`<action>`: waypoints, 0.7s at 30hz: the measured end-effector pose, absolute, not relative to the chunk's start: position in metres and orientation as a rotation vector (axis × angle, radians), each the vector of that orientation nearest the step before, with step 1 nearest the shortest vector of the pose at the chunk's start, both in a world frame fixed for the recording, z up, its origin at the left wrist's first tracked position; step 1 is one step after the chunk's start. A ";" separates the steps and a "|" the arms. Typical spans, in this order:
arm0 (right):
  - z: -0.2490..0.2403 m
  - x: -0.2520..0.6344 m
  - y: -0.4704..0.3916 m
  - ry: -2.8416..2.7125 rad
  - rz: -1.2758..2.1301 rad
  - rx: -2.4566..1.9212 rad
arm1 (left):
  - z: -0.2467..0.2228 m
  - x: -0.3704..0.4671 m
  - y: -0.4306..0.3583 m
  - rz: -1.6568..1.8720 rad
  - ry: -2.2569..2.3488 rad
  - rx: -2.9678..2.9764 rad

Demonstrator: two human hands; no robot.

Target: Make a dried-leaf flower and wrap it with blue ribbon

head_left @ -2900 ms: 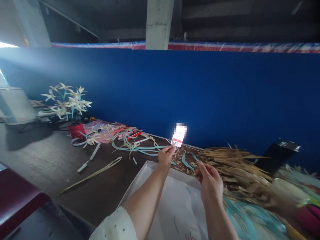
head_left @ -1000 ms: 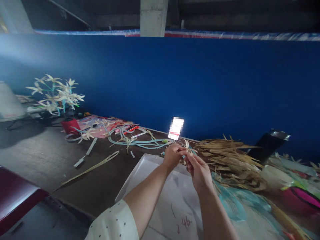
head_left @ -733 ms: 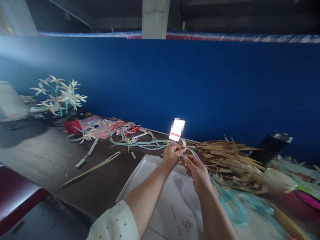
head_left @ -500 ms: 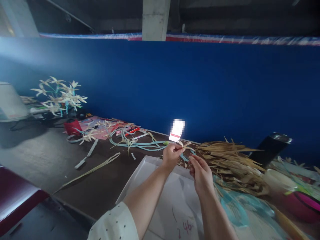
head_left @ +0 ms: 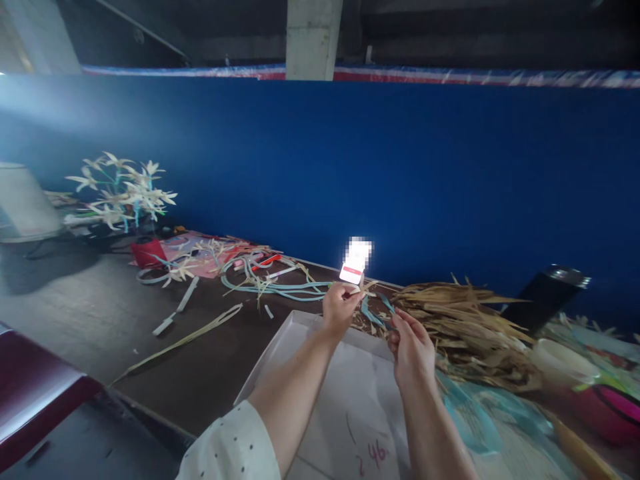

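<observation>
Blue partition (head_left: pixel 450 167) fills the far side in the head view, and below it your brown worktop (head_left: pixel 210 363) is crowded; take the clock from the gap between your hands, twelve pointing away from you. Just at eleven, your left hand (head_left: pixel 341 312) pinches a pale petal-like piece (head_left: pixel 371 289) between thumb and fingers. Your right hand (head_left: pixel 414 347), near four, has thumb and fingers pressed together; you cannot tell whether a thin strand lies between them. Expect the piece to be very light, dry and springy, likely to split if bent sharply, so the thick gathered base looks the safest hold, tips left free. Mind the lit phone (head_left: pixel 352 273) at twelve, just beyond your left fingers, and the blue strips (head_left: pixel 371 316) curling near the gap, which could snag. Dry husks (head_left: pixel 465 337) spread at three with a dark bottle (head_left: pixel 545 297) beyond; pale-blue cords (head_left: pixel 285 291) loop at nine, finished-looking flowers (head_left: pixel 143 193) stand at ten, and a white tray (head_left: pixel 345 393) sits at six under your forearms.
</observation>
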State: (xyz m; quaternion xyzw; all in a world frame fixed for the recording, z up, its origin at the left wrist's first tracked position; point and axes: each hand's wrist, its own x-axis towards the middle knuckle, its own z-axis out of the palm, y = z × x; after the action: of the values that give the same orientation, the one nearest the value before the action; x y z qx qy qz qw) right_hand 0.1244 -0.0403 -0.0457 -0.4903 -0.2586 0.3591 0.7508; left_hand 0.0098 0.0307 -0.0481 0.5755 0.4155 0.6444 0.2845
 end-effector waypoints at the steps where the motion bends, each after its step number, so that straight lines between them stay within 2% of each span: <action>1: -0.047 0.124 -0.040 -0.578 0.789 -1.078 | -0.047 0.010 0.030 1.719 1.117 1.548; 15: -0.044 0.121 -0.043 -0.557 0.802 -1.065 | -0.049 0.011 0.032 1.757 0.977 1.722; 21: -0.040 0.123 -0.045 -0.527 0.758 -1.048 | -0.048 0.011 0.028 1.729 1.081 1.677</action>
State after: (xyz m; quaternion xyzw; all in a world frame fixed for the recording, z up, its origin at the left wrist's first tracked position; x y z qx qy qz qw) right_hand 0.1227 -0.0452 -0.0404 -0.4825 -0.2427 0.3488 0.7659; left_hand 0.0105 0.0283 -0.0481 0.6153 0.3965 0.6344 0.2483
